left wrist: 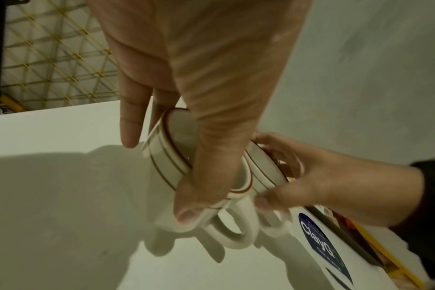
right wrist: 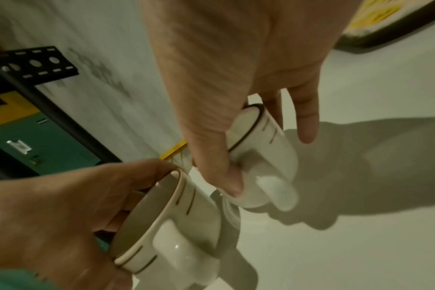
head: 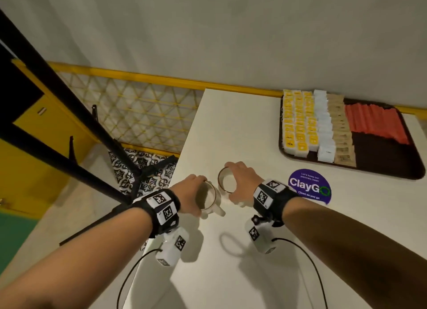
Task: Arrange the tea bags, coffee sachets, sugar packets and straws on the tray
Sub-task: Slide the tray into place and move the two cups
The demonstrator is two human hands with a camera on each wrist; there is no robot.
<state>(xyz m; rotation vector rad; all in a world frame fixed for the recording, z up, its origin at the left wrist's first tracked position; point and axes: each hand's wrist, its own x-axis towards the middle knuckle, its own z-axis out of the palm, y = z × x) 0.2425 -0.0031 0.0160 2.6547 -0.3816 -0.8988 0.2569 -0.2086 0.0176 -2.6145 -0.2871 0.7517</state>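
Left hand (head: 189, 193) fingers curl over the rim of a white mug (head: 209, 200); right hand (head: 242, 181) grips a second mug (head: 227, 181) likewise, apparently just above the table (head: 231, 128). Beside them a purple sticker (head: 309, 186) reads "ClayGo". The tray (head: 392, 160) holds yellow tea bags (head: 298, 121), sachets and packets.

Pale grey wall (head: 231, 31), white countertop (head: 231, 274), yellow lattice railing (head: 129, 109), patterned floor tiles (head: 147, 167)
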